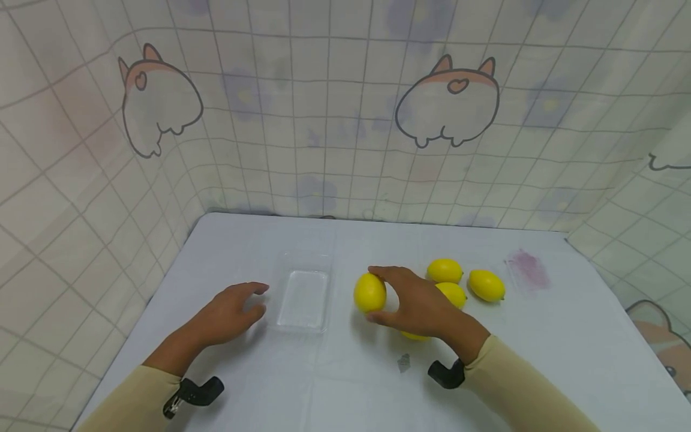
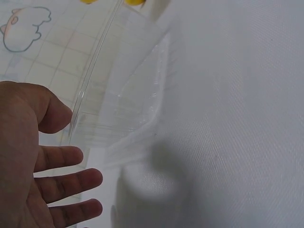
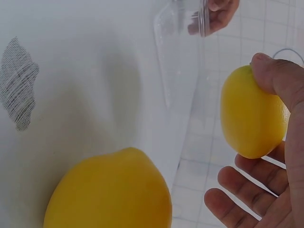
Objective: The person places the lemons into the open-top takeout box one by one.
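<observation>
The right hand (image 1: pixel 418 305) pinches one lemon (image 1: pixel 369 293) between thumb and fingers, raised above the white table (image 1: pixel 550 342), right of the clear plastic container (image 1: pixel 305 298). The left hand (image 1: pixel 229 315), fingers spread, is positioned just left of the container. Four further lemons (image 1: pixel 487 285) lie to the right.

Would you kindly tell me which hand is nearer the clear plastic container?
The left hand, which is just left of the container; the right hand, holding a lemon, is farther off to the right.
</observation>
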### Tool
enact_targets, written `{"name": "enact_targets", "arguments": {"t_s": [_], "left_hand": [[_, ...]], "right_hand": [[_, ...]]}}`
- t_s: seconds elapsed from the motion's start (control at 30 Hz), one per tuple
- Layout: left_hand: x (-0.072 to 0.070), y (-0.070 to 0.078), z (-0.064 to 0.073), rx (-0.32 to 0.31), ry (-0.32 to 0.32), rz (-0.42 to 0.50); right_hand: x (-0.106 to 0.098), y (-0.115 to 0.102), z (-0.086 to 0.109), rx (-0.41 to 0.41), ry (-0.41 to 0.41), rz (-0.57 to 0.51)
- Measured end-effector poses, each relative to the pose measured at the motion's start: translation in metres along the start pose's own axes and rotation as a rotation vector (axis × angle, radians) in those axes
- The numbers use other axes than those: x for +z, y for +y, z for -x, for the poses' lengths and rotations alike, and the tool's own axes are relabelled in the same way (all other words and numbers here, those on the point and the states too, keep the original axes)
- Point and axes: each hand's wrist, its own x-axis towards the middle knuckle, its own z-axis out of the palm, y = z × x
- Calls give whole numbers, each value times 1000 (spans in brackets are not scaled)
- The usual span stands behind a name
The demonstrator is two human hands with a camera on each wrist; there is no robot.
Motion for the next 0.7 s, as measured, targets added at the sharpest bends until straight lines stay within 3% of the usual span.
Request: {"name": "enact_targets", "arguments": {"t_s": [0.7], "left_hand": [[4,-2,0,8,27,5]], "right_hand": [[10,-26,-17,-56,-47,-4]]}}
